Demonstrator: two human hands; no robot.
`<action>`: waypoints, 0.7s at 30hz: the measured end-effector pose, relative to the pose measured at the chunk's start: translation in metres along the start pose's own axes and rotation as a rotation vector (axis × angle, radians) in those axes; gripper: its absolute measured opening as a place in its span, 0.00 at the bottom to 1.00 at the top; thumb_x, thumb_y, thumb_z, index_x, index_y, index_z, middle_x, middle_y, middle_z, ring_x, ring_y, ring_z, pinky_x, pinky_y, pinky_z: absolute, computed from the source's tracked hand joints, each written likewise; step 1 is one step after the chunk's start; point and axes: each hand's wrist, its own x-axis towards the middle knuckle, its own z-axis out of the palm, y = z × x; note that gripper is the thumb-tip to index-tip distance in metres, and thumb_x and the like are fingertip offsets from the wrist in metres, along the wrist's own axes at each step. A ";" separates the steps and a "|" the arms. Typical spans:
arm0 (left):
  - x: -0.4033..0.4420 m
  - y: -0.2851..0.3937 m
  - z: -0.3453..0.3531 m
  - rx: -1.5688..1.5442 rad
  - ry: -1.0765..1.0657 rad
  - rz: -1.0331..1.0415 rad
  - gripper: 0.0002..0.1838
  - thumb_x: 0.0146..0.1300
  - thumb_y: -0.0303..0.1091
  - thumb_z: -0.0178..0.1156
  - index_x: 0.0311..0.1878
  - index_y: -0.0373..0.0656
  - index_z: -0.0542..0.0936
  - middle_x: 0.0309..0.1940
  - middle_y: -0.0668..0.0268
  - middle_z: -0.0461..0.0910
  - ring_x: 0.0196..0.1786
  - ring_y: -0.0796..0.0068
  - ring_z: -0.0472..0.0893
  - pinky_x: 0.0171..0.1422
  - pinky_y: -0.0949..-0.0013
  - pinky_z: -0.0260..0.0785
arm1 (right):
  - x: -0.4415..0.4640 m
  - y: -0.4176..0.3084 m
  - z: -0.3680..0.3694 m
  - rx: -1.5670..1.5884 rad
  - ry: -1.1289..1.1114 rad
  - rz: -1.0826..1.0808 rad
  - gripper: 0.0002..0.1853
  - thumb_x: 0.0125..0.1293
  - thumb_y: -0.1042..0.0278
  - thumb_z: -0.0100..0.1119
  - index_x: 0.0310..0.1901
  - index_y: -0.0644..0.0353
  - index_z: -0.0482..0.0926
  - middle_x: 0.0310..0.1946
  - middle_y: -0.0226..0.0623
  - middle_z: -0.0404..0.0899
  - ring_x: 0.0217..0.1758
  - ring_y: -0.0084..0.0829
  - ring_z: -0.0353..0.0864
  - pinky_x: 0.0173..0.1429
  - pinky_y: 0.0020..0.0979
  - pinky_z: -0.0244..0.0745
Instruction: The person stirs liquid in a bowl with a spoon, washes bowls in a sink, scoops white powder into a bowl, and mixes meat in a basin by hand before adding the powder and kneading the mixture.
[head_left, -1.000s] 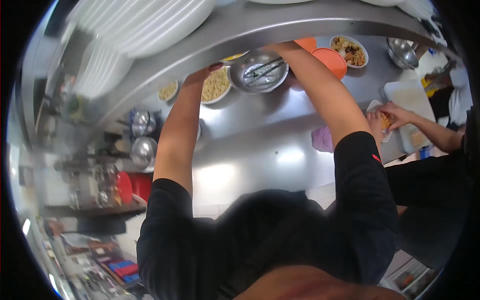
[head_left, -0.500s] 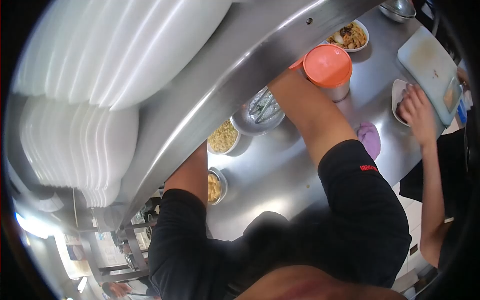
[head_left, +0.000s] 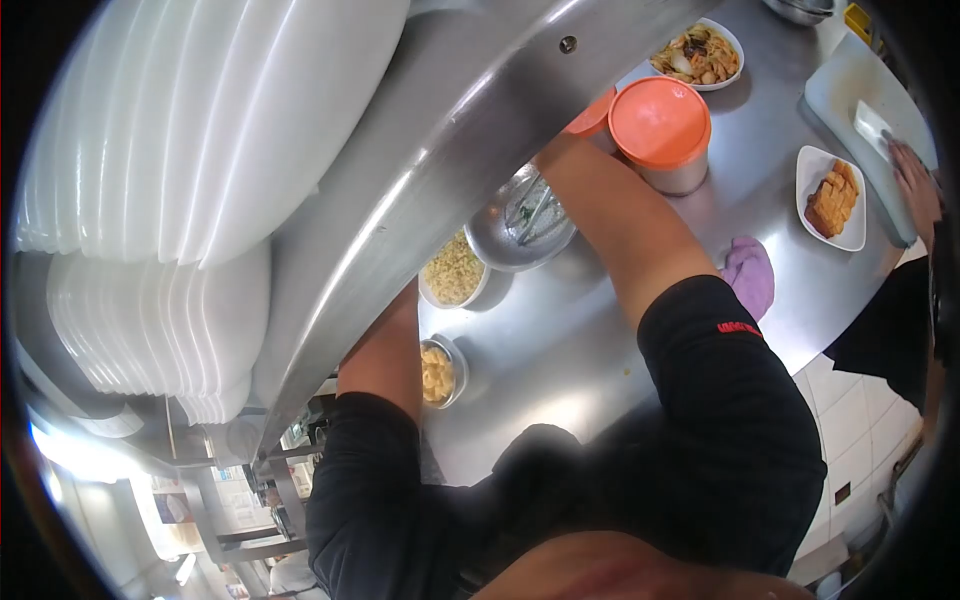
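Observation:
Both my forearms reach under the raised steel shelf [head_left: 430,150], which hides my left hand and my right hand. Between my arms sits a steel bowl [head_left: 490,235] with tongs or chopsticks [head_left: 536,212] and bits of green in it. Beside it, near my left forearm, is a white bowl of pale chopped food [head_left: 455,272]. Closer to me lies a small bowl of yellowish chunks [head_left: 437,375]. Just beyond my right forearm stands a tub with an orange lid [head_left: 660,122], with another orange lid [head_left: 595,112] partly behind it.
Stacked white plates [head_left: 200,120] fill the upper left. At right are a noodle-like dish [head_left: 700,55], a purple cloth [head_left: 748,275], a white dish of browned food [head_left: 832,200] and a cutting board [head_left: 850,85]. A co-worker's hand [head_left: 915,190] touches a white scraper-like object [head_left: 873,128].
The view has swung toward the shelf and plates. My hands have gone out of sight beneath the shelf. The co-worker's hand has left the white dish and moved to the cutting board.

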 end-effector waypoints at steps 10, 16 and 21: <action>0.003 -0.009 -0.014 0.229 0.011 0.159 0.16 0.66 0.33 0.47 0.49 0.45 0.83 0.47 0.51 0.83 0.52 0.52 0.82 0.53 0.51 0.75 | -0.002 -0.007 -0.007 0.097 0.257 0.079 0.15 0.69 0.63 0.43 0.52 0.51 0.77 0.46 0.42 0.83 0.47 0.45 0.84 0.47 0.45 0.80; -0.067 0.035 -0.062 -0.706 0.113 -0.054 0.13 0.57 0.25 0.53 0.43 0.32 0.81 0.40 0.51 0.84 0.38 0.58 0.87 0.36 0.62 0.83 | 0.003 -0.002 0.001 0.131 0.211 -0.030 0.16 0.69 0.61 0.42 0.54 0.44 0.77 0.49 0.41 0.81 0.49 0.45 0.83 0.49 0.43 0.80; -0.075 0.043 -0.066 -0.770 0.176 0.073 0.12 0.53 0.23 0.52 0.37 0.24 0.80 0.32 0.43 0.82 0.26 0.58 0.86 0.25 0.65 0.81 | -0.007 -0.003 -0.011 0.199 0.065 -0.004 0.16 0.70 0.60 0.43 0.54 0.41 0.77 0.52 0.38 0.80 0.55 0.42 0.81 0.52 0.41 0.78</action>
